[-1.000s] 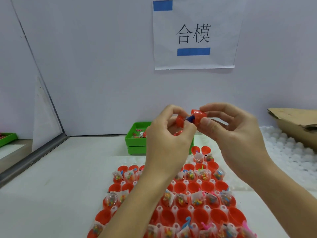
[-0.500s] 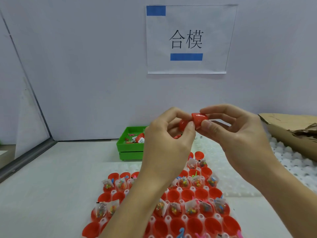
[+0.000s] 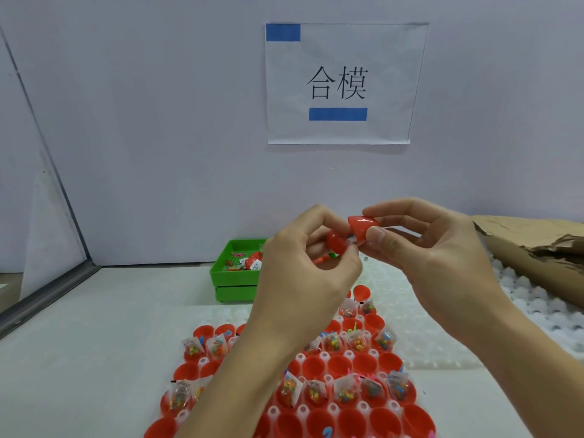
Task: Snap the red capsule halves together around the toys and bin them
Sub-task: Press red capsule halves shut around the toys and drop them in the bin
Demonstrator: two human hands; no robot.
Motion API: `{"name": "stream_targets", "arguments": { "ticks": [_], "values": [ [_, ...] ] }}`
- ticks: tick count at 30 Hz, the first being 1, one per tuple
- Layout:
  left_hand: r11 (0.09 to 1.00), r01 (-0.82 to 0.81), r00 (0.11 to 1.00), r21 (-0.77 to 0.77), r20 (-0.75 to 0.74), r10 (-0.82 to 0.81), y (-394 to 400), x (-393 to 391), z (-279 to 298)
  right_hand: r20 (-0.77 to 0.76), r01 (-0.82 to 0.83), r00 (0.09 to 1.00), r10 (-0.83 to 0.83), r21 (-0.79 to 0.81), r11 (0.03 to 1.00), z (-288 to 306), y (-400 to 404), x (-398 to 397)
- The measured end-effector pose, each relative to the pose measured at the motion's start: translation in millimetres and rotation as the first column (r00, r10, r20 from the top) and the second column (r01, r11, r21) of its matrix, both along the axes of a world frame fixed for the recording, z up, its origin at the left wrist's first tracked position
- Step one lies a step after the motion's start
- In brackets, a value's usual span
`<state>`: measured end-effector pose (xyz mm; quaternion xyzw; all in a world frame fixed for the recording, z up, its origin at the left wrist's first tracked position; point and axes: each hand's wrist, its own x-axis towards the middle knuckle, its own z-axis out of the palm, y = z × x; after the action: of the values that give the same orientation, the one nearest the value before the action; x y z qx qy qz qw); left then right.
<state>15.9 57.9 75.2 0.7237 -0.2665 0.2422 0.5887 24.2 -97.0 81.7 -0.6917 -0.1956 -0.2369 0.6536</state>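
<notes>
Nearest, below both wrists, lies the white holder tray [image 3: 317, 355] packed with open red capsule halves [image 3: 341, 363], many of them holding small clear toy packets [image 3: 335, 343]. The rows sit directly under the hands, presumably so the next half and its filling can be lifted straight up with little reach.

Above the tray, the left hand [image 3: 303, 279] curls its fingers around the lower capsule half [image 3: 336, 241], cupping it from below so the open mouth faces the other hand. The right hand [image 3: 442, 260] pinches the upper capsule half [image 3: 361, 227] between thumb and forefinger, tilted toward its partner. The two rims meet at an angle (a sliver of clear packet shows at the seam), so I judge the closure not yet snapped; the packet may need tucking in before the halves will seat squarely.

Beyond the left hand's knuckles stands the green bin [image 3: 234, 273], with a few pieces already inside. It sits just past the working spot, a short drop away for a finished capsule.

Past the right hand lies crumpled brown cardboard [image 3: 531, 245] on white bubbled sheeting [image 3: 531, 311]. Farthest off, a paper sign [image 3: 338, 83] hangs on the wall.
</notes>
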Motion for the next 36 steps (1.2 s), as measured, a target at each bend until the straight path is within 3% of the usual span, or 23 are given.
{"name": "stream_targets", "arguments": {
  "ticks": [7, 14, 20, 27, 36],
  "values": [
    [0.996, -0.066, 0.998, -0.067, -0.016, 0.065, -5.9, 0.4, -3.3, -0.006, -0.033, 0.999, 0.033, -0.029, 0.999, 0.6, -1.6, -1.4],
    [0.98, -0.02, 0.987, -0.199, -0.16, -0.013, -5.3, 1.3, -1.6, -0.007, -0.037, 0.999, 0.036, -0.091, 0.995, 3.1, -3.7, -5.4],
    [0.986, 0.053, 0.985, -0.157, -0.156, -0.078, -3.6, 0.4, -0.2, -0.018, 0.01, 1.0, -0.012, -0.1, 0.995, 5.1, -2.7, -6.0],
    [0.964, 0.142, 0.973, -0.223, -0.145, -0.177, -2.7, 0.4, 0.0, -0.016, -0.006, 1.0, 0.005, -0.057, 0.998, 7.8, -5.3, -6.2],
    [0.992, 0.028, 0.989, -0.124, -0.138, -0.045, -3.3, 1.5, 1.2, -0.012, -0.007, 1.0, 0.006, -0.089, 0.996, 8.5, -5.2, -7.3]
  ]
}}
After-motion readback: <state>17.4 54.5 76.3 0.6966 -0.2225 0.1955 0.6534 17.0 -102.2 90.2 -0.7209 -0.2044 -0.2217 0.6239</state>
